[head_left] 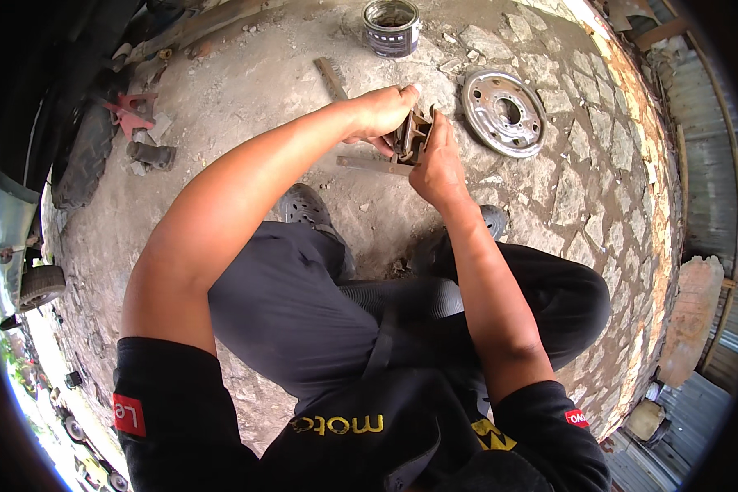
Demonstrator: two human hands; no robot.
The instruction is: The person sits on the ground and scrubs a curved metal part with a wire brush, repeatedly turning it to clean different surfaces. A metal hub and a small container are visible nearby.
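Note:
Out in front of my knees, I hold a rusty, box-like metal part [416, 138] between both hands. My left hand [381, 113] is closed round its left side, with the thumb near the top edge. On the other side, my right hand [440, 166] grips it, fingers pointing up along the edge. The palm sides of both hands are hidden. Just below the part lies a flat metal strip [371, 165], partly covered by my right hand. A brush with a long flat handle [330, 78] rests on the ground beyond my left forearm.
A round metal disc with a centre hole [476, 107] lies to the right, and an open can [391, 43] stands at the far side. At left are a red metal stand [131, 113], a dark cylindrical piece [152, 155] and a tyre [84, 160]. Corrugated sheets [711, 156] line the right.

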